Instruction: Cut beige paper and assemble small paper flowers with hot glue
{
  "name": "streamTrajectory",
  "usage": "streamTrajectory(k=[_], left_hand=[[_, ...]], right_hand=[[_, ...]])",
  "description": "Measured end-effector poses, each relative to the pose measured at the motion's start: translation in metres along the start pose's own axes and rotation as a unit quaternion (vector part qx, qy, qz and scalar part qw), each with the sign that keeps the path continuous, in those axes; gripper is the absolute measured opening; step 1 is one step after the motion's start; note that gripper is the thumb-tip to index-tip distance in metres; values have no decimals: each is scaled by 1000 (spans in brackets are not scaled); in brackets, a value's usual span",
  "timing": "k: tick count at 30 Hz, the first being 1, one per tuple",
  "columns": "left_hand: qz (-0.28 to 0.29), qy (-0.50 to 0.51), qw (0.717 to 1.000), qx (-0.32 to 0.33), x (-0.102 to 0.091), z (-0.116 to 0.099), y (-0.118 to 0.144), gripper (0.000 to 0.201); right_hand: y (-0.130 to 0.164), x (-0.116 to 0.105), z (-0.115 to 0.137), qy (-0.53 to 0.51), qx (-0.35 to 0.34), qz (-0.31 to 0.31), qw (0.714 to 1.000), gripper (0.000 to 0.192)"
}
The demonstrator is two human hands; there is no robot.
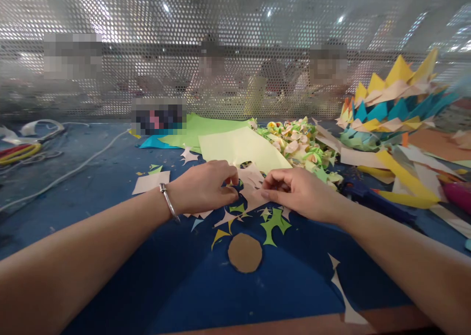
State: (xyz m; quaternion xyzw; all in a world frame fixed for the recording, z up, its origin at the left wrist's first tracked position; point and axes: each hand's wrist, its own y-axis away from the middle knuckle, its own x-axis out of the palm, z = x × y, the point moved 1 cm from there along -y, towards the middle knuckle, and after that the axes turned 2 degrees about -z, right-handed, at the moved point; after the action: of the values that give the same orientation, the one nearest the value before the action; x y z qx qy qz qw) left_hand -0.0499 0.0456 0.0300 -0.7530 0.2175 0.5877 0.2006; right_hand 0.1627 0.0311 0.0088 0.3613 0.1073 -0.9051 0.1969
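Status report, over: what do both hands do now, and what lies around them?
Left hand and right hand both pinch pale pink paper piece. Paper scraps beneath, brown cardboard disc nearer. Folded paper pile behind.

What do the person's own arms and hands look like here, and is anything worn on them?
Both forearms are bare, no sleeves or gloves in view. The left hand has a thin silver metal bangle at the wrist. The right hand wears nothing visible.
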Motion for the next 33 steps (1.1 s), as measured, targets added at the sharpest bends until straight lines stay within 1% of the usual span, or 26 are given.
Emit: streamTrajectory(k=[4,6,10,17,22,27,33], left_hand=[[9,-31,999,-33,2,-2,3,25],[5,-47,998,-40,2,-2,4,26],[-12,-69,997,-30,2,-1,4,27],[18,-61,997,-35,-1,-5,6,31],[31,-36,999,23,-1,-9,7,33],[68,-23,997,28,-4,-2,4,32],[96,13,993,68,-4,7,-2,24]], right_hand=[[0,4,1,50,0,26,998,16],[0,5,0,65,2,27,998,14],[0,5,1,84,-13,16,996,13],[0,5,1,118,-21,10,993,13],[0,6,-1,128,-30,4,991,10],[0,7,-1,135,-26,7,990,12],[0,8,-2,155,-31,12,987,16]])
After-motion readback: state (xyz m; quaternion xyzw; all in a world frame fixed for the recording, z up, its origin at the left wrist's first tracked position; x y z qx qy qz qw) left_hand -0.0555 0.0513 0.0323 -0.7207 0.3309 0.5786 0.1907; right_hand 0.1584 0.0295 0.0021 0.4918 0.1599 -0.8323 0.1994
